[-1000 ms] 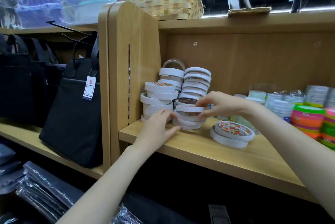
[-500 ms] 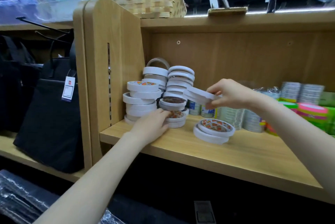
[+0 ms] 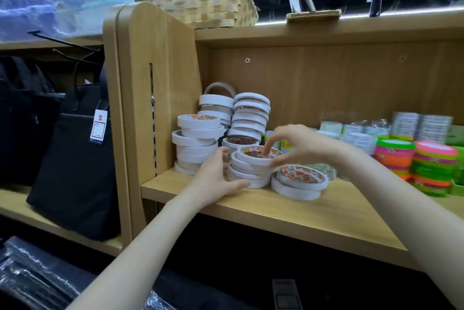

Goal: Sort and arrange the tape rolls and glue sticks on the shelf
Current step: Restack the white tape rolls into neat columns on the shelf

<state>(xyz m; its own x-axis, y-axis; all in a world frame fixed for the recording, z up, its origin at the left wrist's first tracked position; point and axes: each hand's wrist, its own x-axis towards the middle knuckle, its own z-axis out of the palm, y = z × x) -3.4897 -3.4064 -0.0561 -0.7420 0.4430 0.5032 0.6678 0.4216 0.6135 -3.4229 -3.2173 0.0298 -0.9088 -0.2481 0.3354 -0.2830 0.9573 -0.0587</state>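
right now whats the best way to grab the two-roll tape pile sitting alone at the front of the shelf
Grip the two-roll tape pile across its outer white rims, coming from above and the front right. The rolls lie flat and slightly offset, so thumb and fingers should span both edges to lift them together. The left side looks crowded: the taller stack sits close beside it, between the left hand and right hand.
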